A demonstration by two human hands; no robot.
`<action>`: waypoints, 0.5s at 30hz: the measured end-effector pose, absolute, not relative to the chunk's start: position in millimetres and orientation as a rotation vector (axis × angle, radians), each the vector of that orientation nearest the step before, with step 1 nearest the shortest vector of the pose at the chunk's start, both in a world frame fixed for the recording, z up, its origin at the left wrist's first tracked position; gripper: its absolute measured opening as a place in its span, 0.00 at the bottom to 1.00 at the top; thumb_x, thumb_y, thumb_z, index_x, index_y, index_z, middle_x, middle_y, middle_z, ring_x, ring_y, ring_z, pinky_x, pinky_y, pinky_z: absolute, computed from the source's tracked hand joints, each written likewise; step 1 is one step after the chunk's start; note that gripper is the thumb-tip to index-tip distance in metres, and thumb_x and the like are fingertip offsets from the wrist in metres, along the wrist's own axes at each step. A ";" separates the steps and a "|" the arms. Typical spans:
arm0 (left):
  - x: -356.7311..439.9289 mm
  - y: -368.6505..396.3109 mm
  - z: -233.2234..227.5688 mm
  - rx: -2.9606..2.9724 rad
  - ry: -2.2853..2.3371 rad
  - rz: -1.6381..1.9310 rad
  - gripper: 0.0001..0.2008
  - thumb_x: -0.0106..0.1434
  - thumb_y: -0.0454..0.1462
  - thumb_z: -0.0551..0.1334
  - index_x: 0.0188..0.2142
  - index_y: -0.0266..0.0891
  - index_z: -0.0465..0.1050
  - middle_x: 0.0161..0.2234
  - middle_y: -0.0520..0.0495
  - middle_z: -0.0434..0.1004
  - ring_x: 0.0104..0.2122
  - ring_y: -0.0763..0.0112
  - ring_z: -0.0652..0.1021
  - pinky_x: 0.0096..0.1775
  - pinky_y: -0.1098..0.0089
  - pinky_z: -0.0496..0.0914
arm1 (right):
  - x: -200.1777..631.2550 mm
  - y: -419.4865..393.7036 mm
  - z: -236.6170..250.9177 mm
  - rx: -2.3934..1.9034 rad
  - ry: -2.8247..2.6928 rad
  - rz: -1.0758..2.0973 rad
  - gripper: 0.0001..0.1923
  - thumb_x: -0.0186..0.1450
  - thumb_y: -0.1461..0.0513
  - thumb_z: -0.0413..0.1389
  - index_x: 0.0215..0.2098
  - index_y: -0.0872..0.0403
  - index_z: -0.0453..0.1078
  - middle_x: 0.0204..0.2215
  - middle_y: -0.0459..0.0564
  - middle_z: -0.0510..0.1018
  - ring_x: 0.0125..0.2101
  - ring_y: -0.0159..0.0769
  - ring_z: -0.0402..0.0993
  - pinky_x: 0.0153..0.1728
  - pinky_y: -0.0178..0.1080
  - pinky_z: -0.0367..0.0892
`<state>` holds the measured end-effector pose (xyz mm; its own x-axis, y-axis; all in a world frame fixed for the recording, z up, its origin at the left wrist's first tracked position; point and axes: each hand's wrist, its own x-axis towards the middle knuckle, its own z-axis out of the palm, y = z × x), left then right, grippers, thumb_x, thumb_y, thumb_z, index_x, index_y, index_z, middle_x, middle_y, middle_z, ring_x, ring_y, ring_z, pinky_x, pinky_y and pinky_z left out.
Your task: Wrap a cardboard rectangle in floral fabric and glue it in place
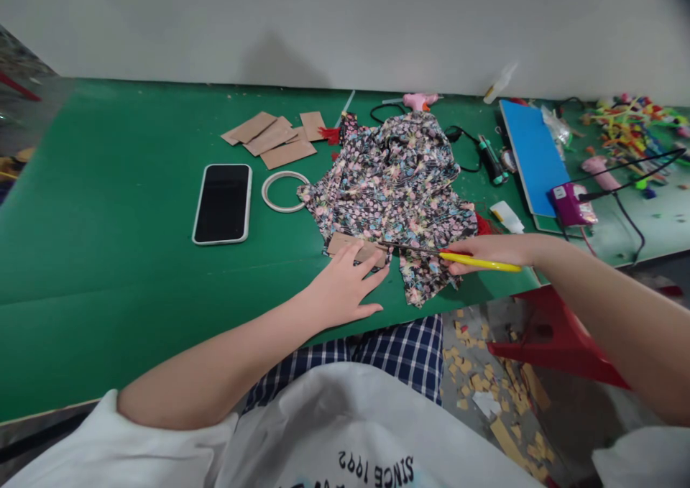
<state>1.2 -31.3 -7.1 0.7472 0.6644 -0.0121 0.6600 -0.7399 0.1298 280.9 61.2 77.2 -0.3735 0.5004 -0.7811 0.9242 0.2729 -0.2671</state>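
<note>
A piece of black floral fabric lies spread on the green table, its near edge cut unevenly. My left hand rests on it with fingers spread, pressing down a small brown cardboard piece at the fabric's near left edge. In my right hand is a pair of scissors with yellow and red handles. Their dark blades point left over the fabric, with the tips by the cardboard's right end. Whether fabric lies between the blades I cannot tell.
Left of the fabric are a phone, a roll of tape and several cardboard pieces. Behind it lies a pink glue gun. To the right are a utility knife, a blue board and a purple box with cables.
</note>
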 end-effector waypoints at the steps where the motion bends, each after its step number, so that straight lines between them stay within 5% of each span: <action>1: 1.1 -31.2 -7.0 2.818 1.071 0.053 0.33 0.63 0.56 0.48 0.62 0.42 0.54 0.62 0.43 0.54 0.58 0.40 0.56 0.56 0.48 0.53 | 280.5 62.1 76.4 1.262 1.950 -0.997 0.29 0.55 0.38 0.49 0.39 0.51 0.69 0.36 0.50 0.76 0.36 0.42 0.71 0.33 0.37 0.63; 15: 1.4 -31.3 -8.1 2.816 1.075 0.062 0.33 0.63 0.56 0.48 0.62 0.42 0.53 0.62 0.43 0.54 0.59 0.40 0.55 0.57 0.48 0.51 | 267.1 48.7 70.0 1.368 2.012 -0.792 0.27 0.59 0.43 0.46 0.45 0.52 0.68 0.43 0.54 0.76 0.40 0.48 0.73 0.35 0.40 0.64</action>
<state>1.4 -31.3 -8.1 0.7458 0.6661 -0.0068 0.6609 -0.7386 0.1328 267.1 48.7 70.0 -0.3102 0.6007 -0.7368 0.9418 0.2997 -0.1522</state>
